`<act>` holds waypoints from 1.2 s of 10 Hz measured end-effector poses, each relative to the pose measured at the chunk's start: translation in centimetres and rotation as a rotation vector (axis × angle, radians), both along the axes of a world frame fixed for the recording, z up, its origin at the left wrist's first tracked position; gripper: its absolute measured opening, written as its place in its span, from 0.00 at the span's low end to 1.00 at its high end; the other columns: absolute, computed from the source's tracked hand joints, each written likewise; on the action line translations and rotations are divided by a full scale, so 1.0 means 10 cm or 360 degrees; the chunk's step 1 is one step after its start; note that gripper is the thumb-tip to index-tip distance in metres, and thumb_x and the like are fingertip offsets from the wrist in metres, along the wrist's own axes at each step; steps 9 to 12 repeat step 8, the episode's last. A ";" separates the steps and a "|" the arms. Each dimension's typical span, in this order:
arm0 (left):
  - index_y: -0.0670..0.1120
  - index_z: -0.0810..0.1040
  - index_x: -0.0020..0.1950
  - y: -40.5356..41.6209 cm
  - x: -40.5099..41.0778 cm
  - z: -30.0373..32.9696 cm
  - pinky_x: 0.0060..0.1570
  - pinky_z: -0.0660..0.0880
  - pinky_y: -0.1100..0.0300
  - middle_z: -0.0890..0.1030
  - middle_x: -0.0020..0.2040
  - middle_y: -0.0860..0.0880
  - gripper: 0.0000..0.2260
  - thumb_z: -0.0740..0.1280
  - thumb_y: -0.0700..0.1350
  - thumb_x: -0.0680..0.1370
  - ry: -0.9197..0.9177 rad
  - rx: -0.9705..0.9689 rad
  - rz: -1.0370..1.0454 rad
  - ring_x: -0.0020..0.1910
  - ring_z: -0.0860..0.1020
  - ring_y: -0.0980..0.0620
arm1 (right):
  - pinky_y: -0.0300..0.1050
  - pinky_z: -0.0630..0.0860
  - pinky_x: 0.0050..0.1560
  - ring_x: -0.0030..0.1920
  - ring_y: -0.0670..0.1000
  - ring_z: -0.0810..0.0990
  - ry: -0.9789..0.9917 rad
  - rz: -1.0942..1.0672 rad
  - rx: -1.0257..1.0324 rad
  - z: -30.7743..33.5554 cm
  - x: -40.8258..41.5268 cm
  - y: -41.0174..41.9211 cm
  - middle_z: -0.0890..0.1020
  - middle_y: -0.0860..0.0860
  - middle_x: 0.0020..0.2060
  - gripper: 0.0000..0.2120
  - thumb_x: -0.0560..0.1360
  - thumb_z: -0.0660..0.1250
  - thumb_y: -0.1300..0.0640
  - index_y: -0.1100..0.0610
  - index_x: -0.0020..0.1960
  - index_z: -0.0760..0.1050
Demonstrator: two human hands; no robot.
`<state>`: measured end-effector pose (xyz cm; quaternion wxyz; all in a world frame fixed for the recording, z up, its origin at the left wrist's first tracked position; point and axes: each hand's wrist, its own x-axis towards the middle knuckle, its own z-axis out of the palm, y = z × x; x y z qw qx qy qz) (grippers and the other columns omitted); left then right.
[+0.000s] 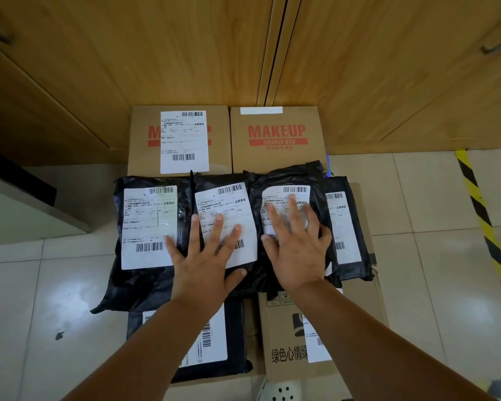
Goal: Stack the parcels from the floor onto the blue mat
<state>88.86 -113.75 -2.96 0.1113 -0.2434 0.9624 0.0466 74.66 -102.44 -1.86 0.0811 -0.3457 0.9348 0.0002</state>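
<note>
Pressing flat on a row of black bags: left hand (206,256) with fingers spread and straight on the second bag from the left (224,224); right hand (294,244) likewise spread and straight on the third bag (287,180), gripping nothing. Leftmost bag (149,227) and rightmost bag (347,224) untouched, edges overlapping their neighbours. Two brown boxes printed MAKEUP at the far side, left box (180,140) and right box (276,140), side by side against the wooden cupboard (185,53). Nearer, under the forearms, another black bag (235,340) and a brown box with green print (284,337), both apparently lying lower than the row. Blue mat itself not identifiable, presumably hidden beneath the pile; only a small blue sliver (329,169) at the far right of the row. White tiled floor (55,285) around the pile; yellow-and-black tape (480,221) at the right.

Likely hazards: slippery, soft bags sliding off one another once pressure is released; leftmost bag overhanging the pile at its near left corner and liable to slump to the floor; uneven bulges giving a tilted base for anything added on top.
</note>
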 end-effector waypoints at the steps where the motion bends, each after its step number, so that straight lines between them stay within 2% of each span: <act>1: 0.56 0.51 0.77 -0.02 0.02 -0.07 0.58 0.58 0.24 0.56 0.77 0.48 0.33 0.48 0.67 0.74 -0.0013 0.0072 0.0012 0.75 0.51 0.37 | 0.65 0.68 0.57 0.71 0.57 0.62 -0.0020 0.0053 -0.0007 -0.06 0.09 -0.04 0.63 0.49 0.74 0.25 0.76 0.50 0.40 0.41 0.72 0.63; 4: 0.57 0.52 0.76 -0.02 -0.01 -0.01 0.59 0.56 0.25 0.53 0.77 0.48 0.31 0.47 0.65 0.75 -0.0133 0.0207 0.0010 0.74 0.49 0.36 | 0.66 0.49 0.70 0.74 0.53 0.39 -0.0313 0.0052 -0.0052 -0.09 0.11 -0.05 0.41 0.44 0.77 0.26 0.77 0.39 0.40 0.37 0.75 0.46; 5: 0.60 0.37 0.75 -0.03 -0.03 0.12 0.63 0.51 0.26 0.39 0.77 0.51 0.30 0.43 0.66 0.76 -0.0133 0.0228 0.0012 0.75 0.37 0.38 | 0.65 0.46 0.71 0.74 0.52 0.37 -0.0440 0.0054 -0.0031 0.00 0.09 -0.06 0.38 0.43 0.76 0.27 0.75 0.36 0.40 0.36 0.75 0.46; 6: 0.62 0.34 0.74 -0.09 -0.05 0.31 0.68 0.46 0.31 0.31 0.75 0.54 0.31 0.50 0.63 0.78 -0.0272 0.0385 0.0007 0.74 0.31 0.42 | 0.62 0.46 0.72 0.75 0.51 0.36 -0.0614 0.0083 0.0068 0.16 0.00 -0.07 0.36 0.42 0.76 0.24 0.80 0.47 0.46 0.36 0.75 0.45; 7: 0.61 0.41 0.76 -0.16 0.01 0.52 0.70 0.45 0.34 0.34 0.77 0.52 0.29 0.54 0.58 0.80 -0.0255 0.0419 0.0012 0.75 0.32 0.45 | 0.61 0.47 0.72 0.75 0.52 0.35 -0.0712 0.0174 0.0206 0.40 -0.08 -0.05 0.33 0.43 0.75 0.30 0.81 0.53 0.53 0.37 0.75 0.41; 8: 0.60 0.42 0.76 -0.19 0.16 0.78 0.71 0.43 0.38 0.36 0.77 0.51 0.28 0.53 0.55 0.81 -0.0248 0.0293 0.0024 0.75 0.34 0.44 | 0.60 0.48 0.73 0.76 0.53 0.38 -0.0700 0.0112 0.0249 0.66 -0.08 0.06 0.35 0.46 0.76 0.33 0.81 0.54 0.52 0.40 0.75 0.36; 12: 0.60 0.42 0.76 -0.19 0.16 0.78 0.71 0.43 0.38 0.36 0.77 0.51 0.28 0.53 0.55 0.81 -0.0248 0.0293 0.0024 0.75 0.34 0.44 | 0.60 0.48 0.73 0.76 0.53 0.38 -0.0700 0.0112 0.0249 0.66 -0.08 0.06 0.35 0.46 0.76 0.33 0.81 0.54 0.52 0.40 0.75 0.36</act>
